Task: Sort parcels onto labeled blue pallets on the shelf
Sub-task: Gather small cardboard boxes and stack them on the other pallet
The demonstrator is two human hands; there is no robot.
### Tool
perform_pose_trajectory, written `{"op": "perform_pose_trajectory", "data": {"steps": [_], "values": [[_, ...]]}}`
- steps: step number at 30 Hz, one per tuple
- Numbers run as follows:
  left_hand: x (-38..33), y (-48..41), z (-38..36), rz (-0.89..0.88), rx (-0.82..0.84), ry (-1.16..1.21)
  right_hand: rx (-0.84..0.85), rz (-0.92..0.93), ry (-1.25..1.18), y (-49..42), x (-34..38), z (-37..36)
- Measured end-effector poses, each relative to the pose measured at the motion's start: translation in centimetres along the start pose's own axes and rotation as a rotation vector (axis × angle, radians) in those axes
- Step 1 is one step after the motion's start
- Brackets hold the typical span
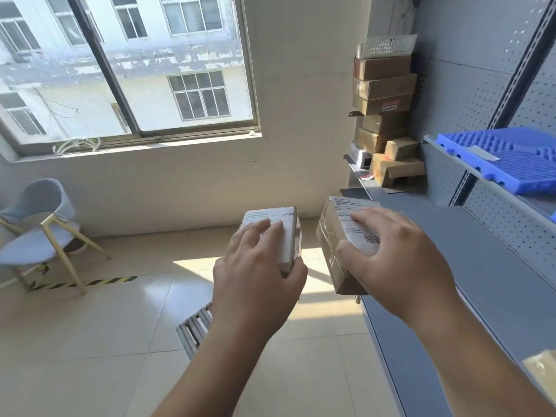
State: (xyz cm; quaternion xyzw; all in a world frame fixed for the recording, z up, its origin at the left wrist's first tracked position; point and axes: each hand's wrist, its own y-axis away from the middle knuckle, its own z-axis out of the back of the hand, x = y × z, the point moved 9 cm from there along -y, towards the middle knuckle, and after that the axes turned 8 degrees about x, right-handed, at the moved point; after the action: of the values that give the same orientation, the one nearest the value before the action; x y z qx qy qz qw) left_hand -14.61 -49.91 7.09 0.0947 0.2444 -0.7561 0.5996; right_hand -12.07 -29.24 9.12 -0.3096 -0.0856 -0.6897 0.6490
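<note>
My left hand [255,272] grips a small white-labelled parcel [285,224] from above, held over the floor in mid-frame. My right hand [400,260] holds a brown cardboard parcel [331,236] with a white shipping label and barcode, just left of the grey shelf [481,266]. A blue pallet [511,158] with a paper label strip lies on the upper shelf board at the right, above and beyond my right hand. It carries no parcel in the part I can see.
A stack of brown boxes [385,115] with a white basket on top stands at the shelf's far end. A grey chair [39,230] is at the left, under the window. A slatted white object [195,326] is on the floor below my left arm. Another parcel corner [541,371] shows at lower right.
</note>
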Motion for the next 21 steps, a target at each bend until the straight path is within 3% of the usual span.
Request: {"op": "perform_pose_trajectory", "data": {"steps": [14,21], "values": [[-1.9,-23.2,-5.2,0.037,-0.097,-0.061,0.019,0.082,-0.008,-24.9,-7.3,-1.9],[-2.1,-32.2,-8.7,0.034,-0.082,-0.035,0.041,0.078,-0.018,-32.5,-10.3,-4.7]]}}
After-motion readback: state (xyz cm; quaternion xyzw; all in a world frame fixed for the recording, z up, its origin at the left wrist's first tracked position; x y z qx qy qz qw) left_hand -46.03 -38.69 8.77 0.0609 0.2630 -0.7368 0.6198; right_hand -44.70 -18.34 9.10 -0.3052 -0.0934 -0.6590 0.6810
